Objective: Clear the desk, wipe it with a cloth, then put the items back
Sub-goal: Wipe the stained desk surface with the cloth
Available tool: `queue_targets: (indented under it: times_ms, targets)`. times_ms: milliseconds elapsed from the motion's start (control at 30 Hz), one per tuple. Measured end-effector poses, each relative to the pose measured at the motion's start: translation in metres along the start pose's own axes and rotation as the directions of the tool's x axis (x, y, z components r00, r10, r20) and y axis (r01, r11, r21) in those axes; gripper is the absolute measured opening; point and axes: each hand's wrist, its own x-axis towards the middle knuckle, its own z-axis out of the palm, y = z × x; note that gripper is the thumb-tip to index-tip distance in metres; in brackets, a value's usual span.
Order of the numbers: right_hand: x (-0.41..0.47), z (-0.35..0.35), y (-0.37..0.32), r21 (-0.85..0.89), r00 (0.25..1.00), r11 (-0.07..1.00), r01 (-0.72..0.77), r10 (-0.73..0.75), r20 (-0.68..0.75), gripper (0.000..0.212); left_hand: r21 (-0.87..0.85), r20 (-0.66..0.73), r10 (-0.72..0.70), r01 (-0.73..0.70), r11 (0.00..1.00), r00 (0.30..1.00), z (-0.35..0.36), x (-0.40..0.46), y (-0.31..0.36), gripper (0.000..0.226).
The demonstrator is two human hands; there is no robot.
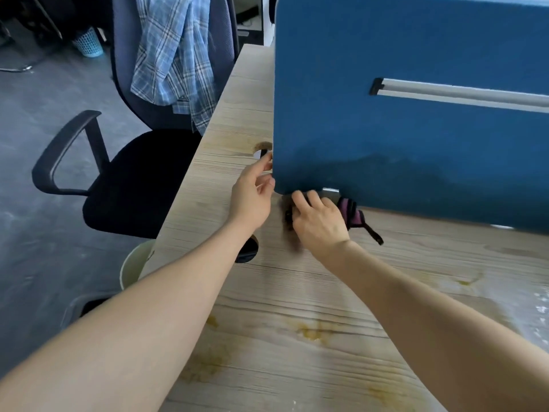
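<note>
— Hidden under the right hand (319,223): most of a dark, blurred cloth (353,214), purple end showing.
— And left?
— Fingertips of the left hand (252,197) lost behind the divider (416,129). Bin (133,263) half covered by the desk (282,322); rail (463,93) cut at right edge.

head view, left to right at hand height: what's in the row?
Office chair armrest → chair seat → left hand at the blue partition's corner → right hand on a dark cloth → purple-and-black cloth end → blue partition.
</note>
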Motion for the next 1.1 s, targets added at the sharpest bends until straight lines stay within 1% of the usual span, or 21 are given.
queue_targets:
  times_ms: [67, 133, 233, 267, 300, 400, 467, 533, 567, 700, 833, 967, 1100]
  targets:
    - [-0.007, -0.007, -0.002, 0.045, 0.993, 0.994, -0.104, 0.101, 0.053, 0.02, -0.001, -0.002, -0.008, 0.008, 1.0, 1.0, 0.002, -0.001, 0.0, 0.05]
    - [-0.015, -0.017, 0.0, 0.066, 0.977, 0.984, -0.167, 0.156, 0.147, 0.017, 0.001, 0.0, -0.011, 0.011, 1.0, 1.0, 0.002, -0.001, -0.001, 0.05]
    - [-0.026, -0.017, 0.013, 0.127, 0.936, 0.952, -0.28, 0.241, 0.256, 0.025, -0.002, 0.014, -0.03, 0.03, 1.0, 0.999, 0.001, 0.001, -0.001, 0.051]
    - [-0.027, -0.019, 0.014, 0.164, 0.936, 0.939, -0.303, 0.261, 0.237, 0.027, 0.0, 0.013, -0.032, 0.032, 0.999, 0.999, 0.001, 0.0, -0.001, 0.052]
    - [-0.027, -0.018, 0.011, 0.208, 0.948, 0.934, -0.289, 0.248, 0.202, 0.031, 0.005, 0.012, -0.03, 0.03, 1.0, 0.999, 0.0, 0.0, -0.001, 0.052]
    - [-0.008, -0.01, -0.011, 0.326, 0.987, 0.937, -0.126, 0.086, 0.135, 0.05, 0.01, 0.013, -0.012, 0.012, 1.0, 1.0, -0.001, 0.001, -0.001, 0.053]
    - [0.007, -0.009, -0.02, 0.343, 0.995, 0.936, -0.078, 0.049, 0.09, 0.052, 0.016, 0.019, -0.01, 0.01, 1.0, 1.0, -0.002, 0.002, -0.001, 0.053]
    - [0.01, -0.007, -0.016, 0.332, 0.996, 0.942, -0.055, 0.031, 0.078, 0.052, 0.035, 0.011, -0.01, 0.01, 0.999, 1.0, -0.002, 0.002, -0.001, 0.053]
    - [0.005, -0.006, -0.009, 0.323, 0.996, 0.945, -0.058, 0.032, 0.086, 0.051, 0.037, 0.006, -0.008, 0.007, 0.999, 1.0, -0.001, 0.002, -0.001, 0.053]
    - [-0.03, -0.006, 0.014, 0.266, 0.983, 0.953, -0.146, 0.109, 0.15, 0.053, 0.028, -0.01, -0.018, 0.018, 0.999, 1.0, 0.003, 0.001, -0.001, 0.054]
    - [-0.02, -0.008, -0.001, 0.312, 0.956, 0.914, -0.26, 0.199, 0.215, 0.044, 0.049, -0.002, -0.012, 0.012, 0.999, 1.0, 0.003, 0.001, -0.002, 0.054]
    - [0.002, -0.006, -0.017, 0.316, 0.96, 0.912, -0.261, 0.21, 0.186, 0.043, 0.047, -0.003, -0.004, 0.004, 0.999, 1.0, 0.003, 0.0, -0.002, 0.056]
    - [-0.015, -0.002, -0.002, 0.319, 0.967, 0.917, -0.238, 0.193, 0.166, 0.041, 0.034, -0.024, -0.004, 0.005, 0.999, 1.0, 0.009, -0.004, -0.001, 0.057]
